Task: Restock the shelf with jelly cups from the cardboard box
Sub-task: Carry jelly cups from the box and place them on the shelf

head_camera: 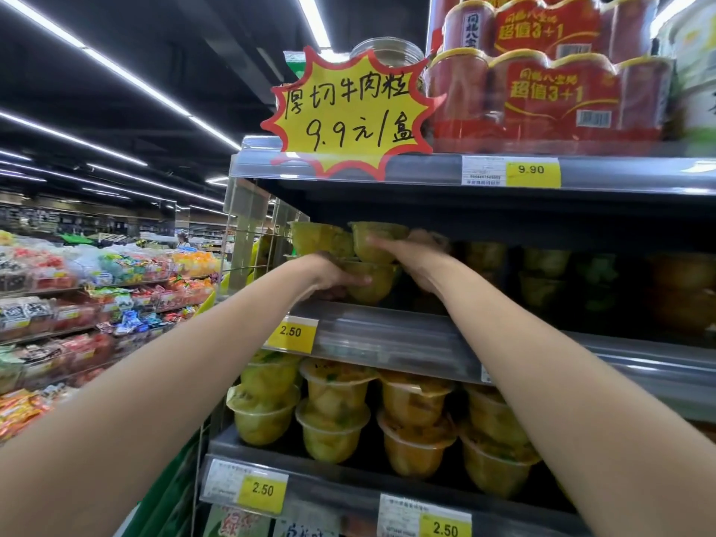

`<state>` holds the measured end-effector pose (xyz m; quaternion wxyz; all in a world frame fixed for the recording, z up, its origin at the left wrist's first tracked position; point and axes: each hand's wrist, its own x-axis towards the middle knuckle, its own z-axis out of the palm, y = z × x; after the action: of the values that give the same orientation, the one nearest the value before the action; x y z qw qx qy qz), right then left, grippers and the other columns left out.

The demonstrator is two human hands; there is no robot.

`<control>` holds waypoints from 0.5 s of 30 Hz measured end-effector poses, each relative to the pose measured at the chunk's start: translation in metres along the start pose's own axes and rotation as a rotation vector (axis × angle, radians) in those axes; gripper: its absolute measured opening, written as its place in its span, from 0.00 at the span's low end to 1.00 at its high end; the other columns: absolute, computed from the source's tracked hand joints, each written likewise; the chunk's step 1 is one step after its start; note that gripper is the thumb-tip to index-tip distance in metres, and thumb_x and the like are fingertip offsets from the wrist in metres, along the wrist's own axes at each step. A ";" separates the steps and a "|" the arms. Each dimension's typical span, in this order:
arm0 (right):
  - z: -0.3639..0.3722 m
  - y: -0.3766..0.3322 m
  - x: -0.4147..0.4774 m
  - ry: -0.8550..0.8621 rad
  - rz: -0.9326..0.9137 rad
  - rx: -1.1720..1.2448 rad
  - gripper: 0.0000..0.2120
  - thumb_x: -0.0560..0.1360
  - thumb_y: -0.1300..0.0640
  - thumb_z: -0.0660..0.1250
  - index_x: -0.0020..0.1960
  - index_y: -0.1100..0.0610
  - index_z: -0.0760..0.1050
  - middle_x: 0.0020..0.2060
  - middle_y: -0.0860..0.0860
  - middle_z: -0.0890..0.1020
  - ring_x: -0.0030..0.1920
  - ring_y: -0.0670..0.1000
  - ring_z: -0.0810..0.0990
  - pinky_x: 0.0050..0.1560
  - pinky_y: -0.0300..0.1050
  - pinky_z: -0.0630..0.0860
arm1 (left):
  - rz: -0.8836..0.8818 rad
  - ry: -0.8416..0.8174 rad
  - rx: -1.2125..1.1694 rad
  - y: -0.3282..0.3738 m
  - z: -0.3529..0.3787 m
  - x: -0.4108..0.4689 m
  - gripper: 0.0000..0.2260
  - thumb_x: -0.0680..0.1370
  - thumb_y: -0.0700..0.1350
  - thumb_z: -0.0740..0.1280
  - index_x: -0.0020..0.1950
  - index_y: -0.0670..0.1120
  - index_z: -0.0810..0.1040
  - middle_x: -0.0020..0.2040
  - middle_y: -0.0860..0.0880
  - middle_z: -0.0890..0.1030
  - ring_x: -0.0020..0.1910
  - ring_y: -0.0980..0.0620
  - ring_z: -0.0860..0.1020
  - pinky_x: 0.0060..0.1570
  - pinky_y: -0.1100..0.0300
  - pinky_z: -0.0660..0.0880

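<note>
1. Your left hand (333, 275) is curled round the lower jelly cup (374, 286), thumb across its front, and grips it at the front edge of the shelf (387, 335).
2. Your right hand (414, 261), just right of the left and a little higher, holds the upper jelly cup (377, 236) with its fingers wrapped over the side.
3. That upper cup sits on top of the one in your left hand.
4. A third cup (317, 238) lies tilted just above your left hand, touching the upper cup's left side.
5. Further yellow cups stand in shadow right of your right hand; details are too dark to tell.
6. Below your left wrist hangs a yellow price tag (290, 332) reading 2.50.
7. Under both forearms, stacked cups (333, 389) fill the next shelf down.
</note>
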<state>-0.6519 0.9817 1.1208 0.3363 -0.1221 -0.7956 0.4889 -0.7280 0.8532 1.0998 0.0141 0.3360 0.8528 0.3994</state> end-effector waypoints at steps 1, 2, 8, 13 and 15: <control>0.001 0.000 0.003 -0.016 -0.002 0.008 0.40 0.64 0.43 0.78 0.70 0.59 0.69 0.64 0.54 0.77 0.62 0.56 0.76 0.63 0.51 0.74 | 0.000 -0.005 0.003 0.000 0.000 0.002 0.21 0.75 0.56 0.69 0.62 0.44 0.75 0.41 0.51 0.78 0.34 0.57 0.73 0.31 0.67 0.69; 0.002 0.001 0.006 -0.037 0.002 0.015 0.38 0.65 0.44 0.78 0.69 0.58 0.70 0.63 0.54 0.77 0.61 0.55 0.77 0.63 0.51 0.75 | -0.003 -0.008 0.014 0.000 -0.001 0.004 0.20 0.75 0.57 0.69 0.60 0.45 0.76 0.38 0.52 0.78 0.33 0.58 0.73 0.29 0.68 0.68; 0.001 0.005 0.012 -0.083 -0.021 -0.013 0.23 0.72 0.50 0.73 0.64 0.55 0.75 0.61 0.52 0.79 0.60 0.53 0.77 0.57 0.45 0.75 | -0.005 -0.024 0.095 -0.004 -0.001 0.015 0.23 0.76 0.60 0.66 0.62 0.45 0.74 0.37 0.52 0.78 0.32 0.56 0.70 0.31 0.65 0.67; 0.002 0.006 0.018 -0.102 -0.029 -0.068 0.23 0.73 0.48 0.71 0.65 0.56 0.74 0.61 0.53 0.78 0.61 0.54 0.77 0.57 0.46 0.75 | 0.002 -0.047 0.084 -0.004 0.000 0.020 0.22 0.77 0.58 0.65 0.63 0.44 0.75 0.37 0.51 0.77 0.29 0.56 0.68 0.24 0.68 0.65; 0.003 0.007 0.019 -0.108 -0.041 -0.087 0.24 0.74 0.47 0.71 0.66 0.55 0.74 0.61 0.53 0.78 0.60 0.54 0.77 0.56 0.46 0.75 | -0.002 -0.057 0.066 -0.004 0.000 0.021 0.20 0.78 0.57 0.64 0.62 0.44 0.74 0.36 0.51 0.77 0.29 0.57 0.68 0.20 0.70 0.64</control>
<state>-0.6691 0.9934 1.1220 0.2973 -0.0939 -0.8354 0.4526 -0.7462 0.8637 1.1018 0.0274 0.3467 0.8652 0.3612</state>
